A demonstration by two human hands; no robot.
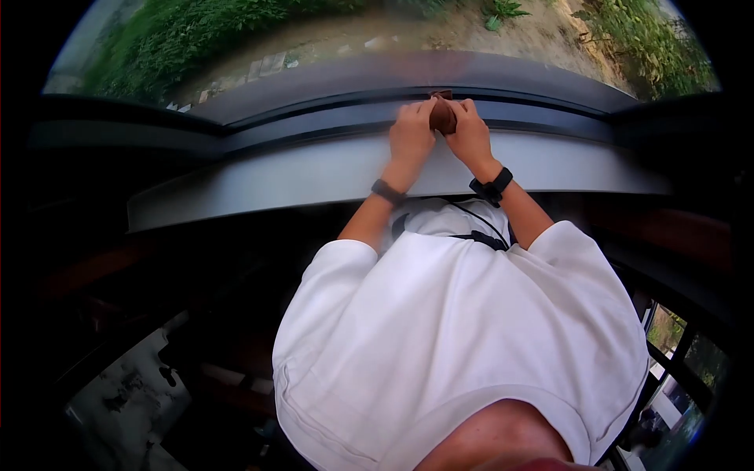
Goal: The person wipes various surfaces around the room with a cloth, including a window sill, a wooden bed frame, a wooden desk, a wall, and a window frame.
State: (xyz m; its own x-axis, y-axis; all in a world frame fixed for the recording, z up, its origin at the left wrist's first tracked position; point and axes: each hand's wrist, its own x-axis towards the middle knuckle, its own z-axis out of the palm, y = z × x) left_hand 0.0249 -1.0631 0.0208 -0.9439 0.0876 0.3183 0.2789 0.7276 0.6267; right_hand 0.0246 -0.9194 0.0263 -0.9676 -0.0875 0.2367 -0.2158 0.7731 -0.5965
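Between left hand [411,135] and right hand [470,135], head view: brown, cloth-like item [443,118], bunched. On my remote feed, both hands look drawn in narrow, each holding one side of it. Pale sill [314,171] below the wrists. Judged step: two-handed working of the item; next move, I judge, calls for evenly matched grips.

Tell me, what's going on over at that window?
A person is leaning their arms out over a pale sill. The left hand and right hand hold a brown item between them, above the grey window frame. It looks soft, but I can't tell exactly what it is, or whether it touches the frame. Green plants show outside.
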